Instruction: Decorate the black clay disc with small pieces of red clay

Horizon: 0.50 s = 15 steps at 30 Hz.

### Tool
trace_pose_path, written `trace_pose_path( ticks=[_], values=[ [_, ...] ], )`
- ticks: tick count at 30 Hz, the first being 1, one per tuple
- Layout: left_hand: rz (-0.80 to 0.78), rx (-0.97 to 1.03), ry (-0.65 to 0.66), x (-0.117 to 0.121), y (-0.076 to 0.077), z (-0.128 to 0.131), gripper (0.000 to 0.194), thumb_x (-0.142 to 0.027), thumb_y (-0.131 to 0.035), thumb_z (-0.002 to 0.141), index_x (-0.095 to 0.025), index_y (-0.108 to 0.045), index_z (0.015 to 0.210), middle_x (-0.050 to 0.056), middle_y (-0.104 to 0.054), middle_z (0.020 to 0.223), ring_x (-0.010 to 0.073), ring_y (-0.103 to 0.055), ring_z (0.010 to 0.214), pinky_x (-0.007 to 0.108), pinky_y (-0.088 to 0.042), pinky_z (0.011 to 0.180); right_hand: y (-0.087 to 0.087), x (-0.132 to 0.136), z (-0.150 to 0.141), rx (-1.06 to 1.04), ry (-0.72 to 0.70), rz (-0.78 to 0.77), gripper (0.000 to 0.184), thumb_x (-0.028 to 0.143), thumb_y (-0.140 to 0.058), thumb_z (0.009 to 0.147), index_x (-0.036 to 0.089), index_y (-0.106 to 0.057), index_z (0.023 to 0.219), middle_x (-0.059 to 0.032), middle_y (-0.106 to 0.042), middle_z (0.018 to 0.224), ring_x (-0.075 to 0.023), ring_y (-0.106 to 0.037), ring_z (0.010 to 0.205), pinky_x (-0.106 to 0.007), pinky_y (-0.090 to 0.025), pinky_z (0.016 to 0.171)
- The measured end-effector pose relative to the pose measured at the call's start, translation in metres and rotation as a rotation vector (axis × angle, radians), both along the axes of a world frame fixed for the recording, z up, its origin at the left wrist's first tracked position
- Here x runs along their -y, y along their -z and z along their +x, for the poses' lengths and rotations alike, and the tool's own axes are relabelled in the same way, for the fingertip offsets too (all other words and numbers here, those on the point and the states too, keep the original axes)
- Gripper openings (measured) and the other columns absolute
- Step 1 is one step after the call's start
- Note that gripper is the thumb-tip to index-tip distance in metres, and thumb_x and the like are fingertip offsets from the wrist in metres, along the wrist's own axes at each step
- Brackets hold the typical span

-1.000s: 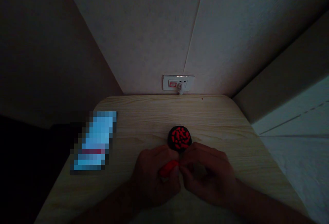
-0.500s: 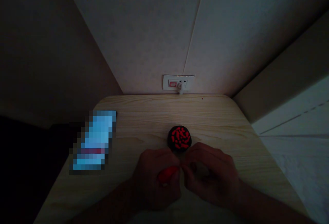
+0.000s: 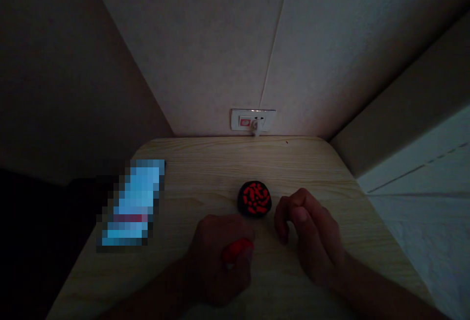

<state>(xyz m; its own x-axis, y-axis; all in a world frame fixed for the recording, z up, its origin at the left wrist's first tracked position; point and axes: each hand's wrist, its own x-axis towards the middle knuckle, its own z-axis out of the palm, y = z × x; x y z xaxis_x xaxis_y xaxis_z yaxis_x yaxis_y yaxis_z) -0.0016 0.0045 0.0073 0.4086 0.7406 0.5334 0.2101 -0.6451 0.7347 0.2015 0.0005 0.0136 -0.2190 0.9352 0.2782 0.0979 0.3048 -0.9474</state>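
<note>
The left hand (image 3: 216,256) curls its grip around a small red lump (image 3: 237,250). At two o'clock, the right hand (image 3: 312,241) hovers half-curled, holding nothing. Between them at twelve o'clock, a black disc studded with red pieces (image 3: 254,198) lies on the pale wooden counter (image 3: 205,173).

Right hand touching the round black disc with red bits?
Apart. The head view shows bare wooden table between the right hand and the disc.
</note>
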Motion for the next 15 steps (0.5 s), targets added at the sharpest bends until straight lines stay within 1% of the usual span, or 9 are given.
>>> trace_pose_path(
  ticks=[4, 9, 12, 15],
  values=[
    [-0.003, -0.008, 0.002, 0.000, -0.001, 0.000, 0.012, -0.010, -0.052, 0.081, -0.020, -0.054, 0.074, -0.004, -0.050, 0.059, 0.0091, -0.045, 0.050, 0.024, -0.033, 0.051, -0.006, -0.005, 0.002, 0.158, 0.009, 0.074, 0.026, 0.027, -0.050, 0.104, 0.023, -0.050, 0.079, 0.0049, -0.051, 0.060, -0.0099, -0.045, 0.052, -0.024, -0.036, 0.050],
    [-0.006, -0.001, -0.009, 0.000, -0.001, 0.000, 0.012, -0.011, -0.053, 0.081, -0.020, -0.055, 0.074, -0.004, -0.050, 0.059, 0.0099, -0.046, 0.050, 0.024, -0.035, 0.051, -0.011, -0.012, -0.002, 0.160, 0.131, 0.188, 0.007, 0.019, -0.071, 0.092, 0.022, -0.066, 0.087, 0.0027, -0.066, 0.070, -0.0097, -0.059, 0.059, -0.021, -0.047, 0.054],
    [-0.013, 0.025, -0.007, 0.000, 0.001, 0.001, 0.011, -0.011, -0.052, 0.081, -0.020, -0.055, 0.075, -0.003, -0.051, 0.059, 0.0103, -0.046, 0.050, 0.025, -0.034, 0.050, -0.010, -0.014, -0.003, 0.148, 0.197, 0.199, 0.004, 0.018, -0.074, 0.090, 0.022, -0.074, 0.090, 0.0007, -0.071, 0.072, -0.0095, -0.061, 0.054, -0.020, -0.047, 0.049],
    [-0.017, 0.030, -0.004, 0.000, 0.002, 0.001, 0.011, -0.012, -0.053, 0.081, -0.020, -0.055, 0.075, -0.003, -0.052, 0.059, 0.0104, -0.047, 0.050, 0.024, -0.035, 0.050, -0.007, -0.016, -0.002, 0.125, 0.231, 0.187, 0.010, 0.018, -0.072, 0.092, 0.023, -0.078, 0.097, -0.0015, -0.075, 0.078, -0.0093, -0.061, 0.050, -0.021, -0.048, 0.045]
  ],
)
